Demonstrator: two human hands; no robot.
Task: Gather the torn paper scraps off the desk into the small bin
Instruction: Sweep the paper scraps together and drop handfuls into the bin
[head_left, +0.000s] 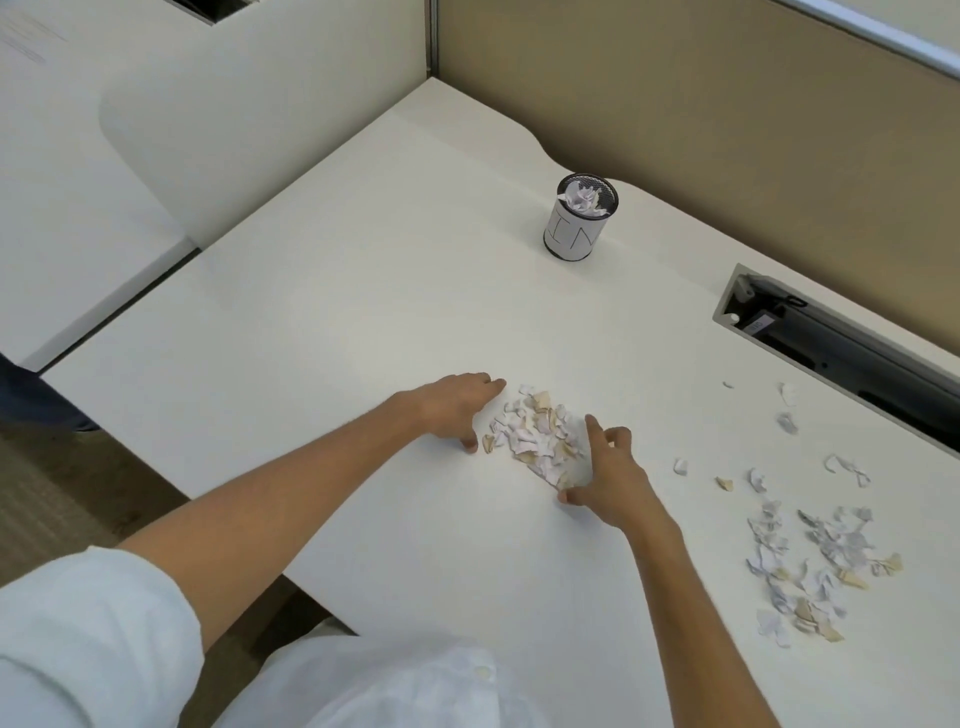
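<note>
A small pile of white and tan torn paper scraps (535, 439) lies on the white desk (363, 322) between my two hands. My left hand (457, 408) rests on the desk at the pile's left edge, fingers spread and curved toward it. My right hand (605, 478) cups the pile's right and near side, thumb and fingers apart, touching the scraps. A second, looser spread of scraps (815, 561) lies at the right. The small black mesh bin (579, 218), wrapped in white paper, stands far back and holds crumpled scraps.
Single scraps (787, 408) lie scattered toward the right. A cable slot (831, 332) with dark hardware opens in the desk at the right rear. A tan partition wall (727, 104) runs behind the desk. The desk's left edge drops off to the carpeted floor.
</note>
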